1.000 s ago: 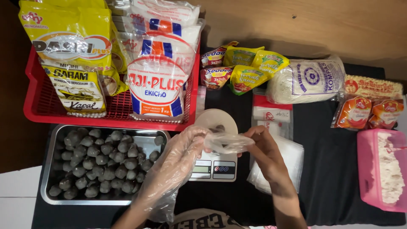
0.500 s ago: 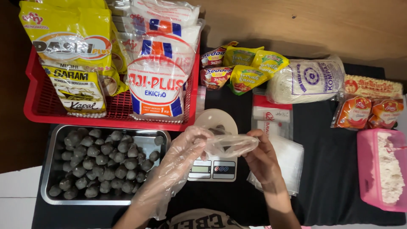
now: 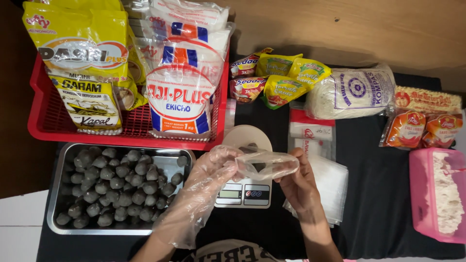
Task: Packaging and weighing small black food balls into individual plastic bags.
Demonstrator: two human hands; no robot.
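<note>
Above the scale (image 3: pixel 243 189), both hands pinch a clear bag (image 3: pixel 264 165), apparently empty; meatball tray (image 3: pixel 53 194) alongside.

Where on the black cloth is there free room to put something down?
One bare patch of black cloth lies between the stack of clear bags and the pink tub. A narrower strip runs in front of the scale, by the hands. The back is crowded: red basket, sachets, noodle packs. The tray fills the left.
</note>
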